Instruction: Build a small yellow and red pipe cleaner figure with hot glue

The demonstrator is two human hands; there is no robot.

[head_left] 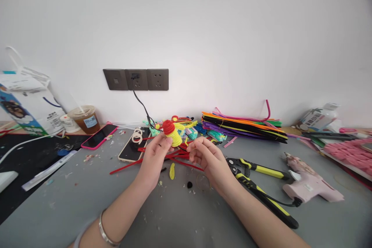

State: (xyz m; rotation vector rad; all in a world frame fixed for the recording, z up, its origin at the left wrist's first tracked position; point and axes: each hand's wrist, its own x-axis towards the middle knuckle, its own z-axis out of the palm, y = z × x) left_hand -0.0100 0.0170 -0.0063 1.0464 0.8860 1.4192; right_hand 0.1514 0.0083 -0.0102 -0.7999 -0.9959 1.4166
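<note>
My left hand [155, 159] pinches a small red-and-yellow figure of coiled pipe cleaner [174, 136], red at the top and yellow below. Just to its right is my right hand [207, 159], fingers curled and thumb against the forefinger; whatever they may hold is too small to make out. Red pipe cleaners [128, 167] lie on the grey table behind and under the hands. A loose yellow pipe-cleaner piece [172, 171] and a small black ball [190, 185] rest on the table below the figure.
Yellow-and-black pliers [261, 168] and a pink glue gun [310, 182] lie at the right. Behind them is a pipe-cleaner bundle [244, 126]. Two phones, one pink-edged [99, 136] and one pale-edged [130, 145], and a drink cup [87, 120] are at the left.
</note>
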